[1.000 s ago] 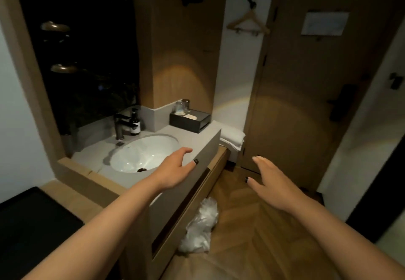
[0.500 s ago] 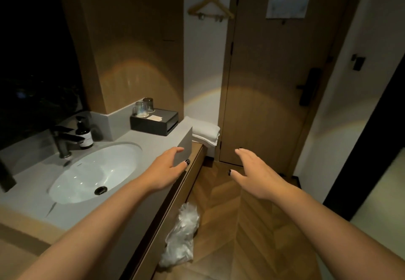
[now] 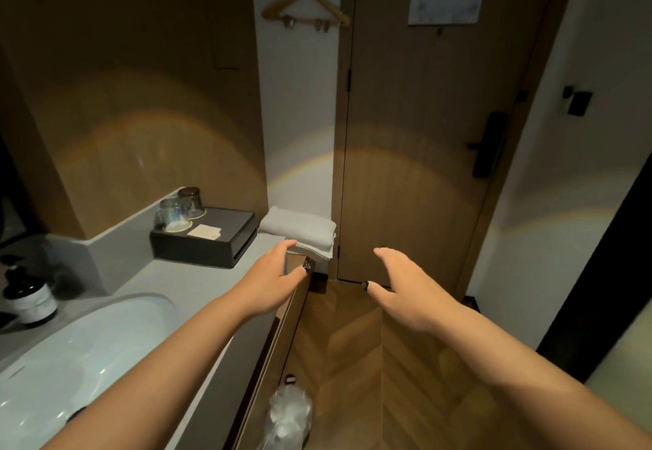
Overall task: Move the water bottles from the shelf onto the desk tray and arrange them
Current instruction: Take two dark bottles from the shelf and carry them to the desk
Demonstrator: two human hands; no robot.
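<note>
Two hands out, empty, left hand (image 3: 271, 282) fingers loosely spread over grey counter (image 3: 197, 284) edge, right hand (image 3: 402, 287) open above wood floor, no water bottles visible, black box (image 3: 208, 239) carrying two upturned glasses (image 3: 181, 208), folded towels (image 3: 300, 234) beside it, white sink (image 3: 70, 354).

Grey countertop (image 3: 197, 284) around a white sink basin (image 3: 70, 354); on it a black tray box (image 3: 208, 241). Beside the box, folded white towels (image 3: 300, 232). Brown wooden door (image 3: 416, 132) with a black handle (image 3: 488, 144). Brown floor (image 3: 370, 361) in a herringbone pattern. Dark-painted thumbnail (image 3: 365, 285).
</note>
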